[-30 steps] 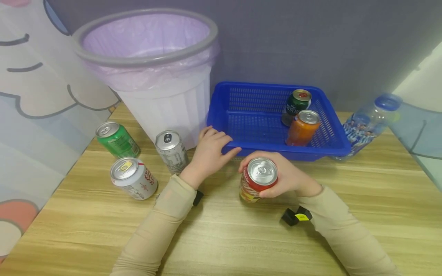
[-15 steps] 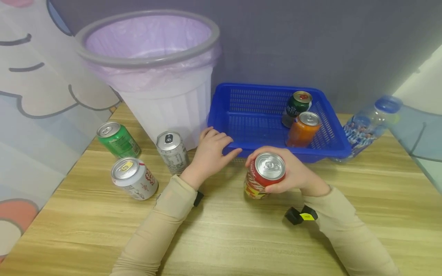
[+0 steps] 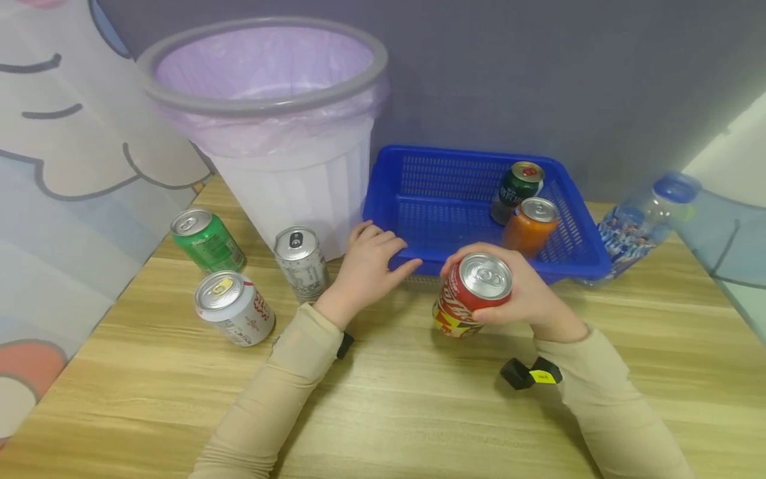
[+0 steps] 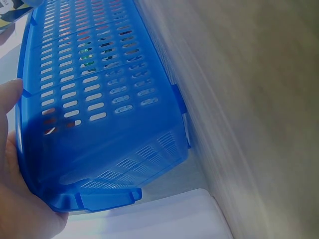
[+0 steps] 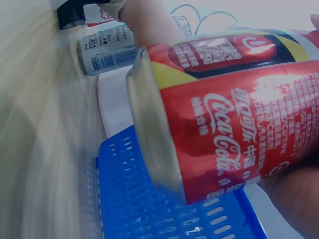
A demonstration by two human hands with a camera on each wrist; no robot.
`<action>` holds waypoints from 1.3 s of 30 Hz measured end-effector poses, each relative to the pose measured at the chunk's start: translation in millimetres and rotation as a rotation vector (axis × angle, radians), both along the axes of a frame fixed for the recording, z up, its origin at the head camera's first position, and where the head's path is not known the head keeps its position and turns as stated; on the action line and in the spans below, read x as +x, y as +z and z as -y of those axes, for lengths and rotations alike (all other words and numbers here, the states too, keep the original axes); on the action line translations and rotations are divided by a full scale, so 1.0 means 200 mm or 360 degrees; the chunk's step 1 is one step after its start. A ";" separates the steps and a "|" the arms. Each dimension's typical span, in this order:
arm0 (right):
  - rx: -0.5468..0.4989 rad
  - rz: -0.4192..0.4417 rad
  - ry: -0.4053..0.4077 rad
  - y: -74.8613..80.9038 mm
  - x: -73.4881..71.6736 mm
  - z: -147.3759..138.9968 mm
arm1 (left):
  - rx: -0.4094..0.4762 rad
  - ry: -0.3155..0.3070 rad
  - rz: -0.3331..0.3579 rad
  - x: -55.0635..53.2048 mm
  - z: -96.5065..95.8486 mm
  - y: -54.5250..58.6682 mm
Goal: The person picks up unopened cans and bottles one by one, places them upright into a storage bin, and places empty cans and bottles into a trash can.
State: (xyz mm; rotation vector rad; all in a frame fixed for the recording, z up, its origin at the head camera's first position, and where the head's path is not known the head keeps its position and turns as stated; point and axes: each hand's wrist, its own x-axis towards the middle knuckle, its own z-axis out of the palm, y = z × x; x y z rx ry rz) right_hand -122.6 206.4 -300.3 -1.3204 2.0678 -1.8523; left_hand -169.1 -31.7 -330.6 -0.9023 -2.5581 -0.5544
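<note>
My right hand grips a red Coca-Cola can, fingers round its far side and thumb on the near side. In the right wrist view the bottom of the Coca-Cola can shows, raised off the table. It is just in front of the blue plastic basket. My left hand holds the basket's near left corner; the left wrist view shows the thumb at the rim. Inside the basket, at the right, stand an orange can and a dark green can.
A white bin with a purple liner stands left of the basket. Before it are a silver can, a green can and a white can. A clear bottle with a blue cap stands at the right.
My right hand has moved the Coca-Cola can to the right and up, closer to the basket's front. The left hand stays at the basket corner.
</note>
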 end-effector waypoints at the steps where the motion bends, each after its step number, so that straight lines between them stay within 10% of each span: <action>1: -0.0004 0.0011 -0.0019 0.00 0.00 0.00 | 0.0001 -0.0001 -0.0002 0.00 0.00 0.00; 39: -0.0279 0.0205 -0.0345 0.10 0.03 -0.08 | 0.0010 -0.0007 -0.0008 0.00 0.00 0.00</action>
